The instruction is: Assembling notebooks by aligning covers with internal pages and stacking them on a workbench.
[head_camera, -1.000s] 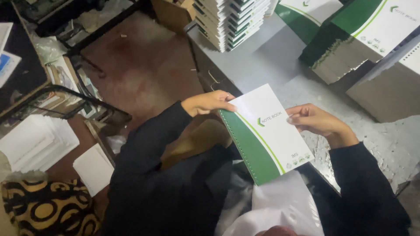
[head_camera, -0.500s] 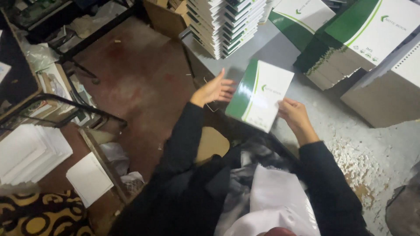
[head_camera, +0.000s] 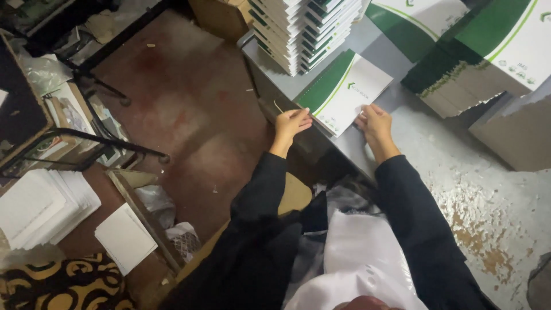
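Left hand [head_camera: 291, 123]: fingers curled on the near left corner of the green-and-white spiral-bound booklet [head_camera: 344, 92], gripping its edge.
Right hand [head_camera: 375, 119]: fingers bent down on the near right edge of the same booklet, pinching it.
Booklet: lying tilted on the grey metal worktop [head_camera: 367, 40], between both hands and just beyond the fingertips, green band toward the left hand, white cover toward the right.
Beyond the left hand: tall stack of green-and-white booklets [head_camera: 304, 31], standing on the worktop, its base touching or just beside the far edge of the held booklet.
Beyond the right hand: leaning pile of green-and-white booklets [head_camera: 488, 51], well apart from the fingers.
Right of the right hand: worn white-speckled surface with rusty patches [head_camera: 482, 218].
Left of the left hand, lower down: reddish-brown floor [head_camera: 183, 109], black metal frame [head_camera: 86, 143], stacks of plain white sheets [head_camera: 40, 206].
Sleeves: black [head_camera: 413, 212], covering both arms down to the wrists.
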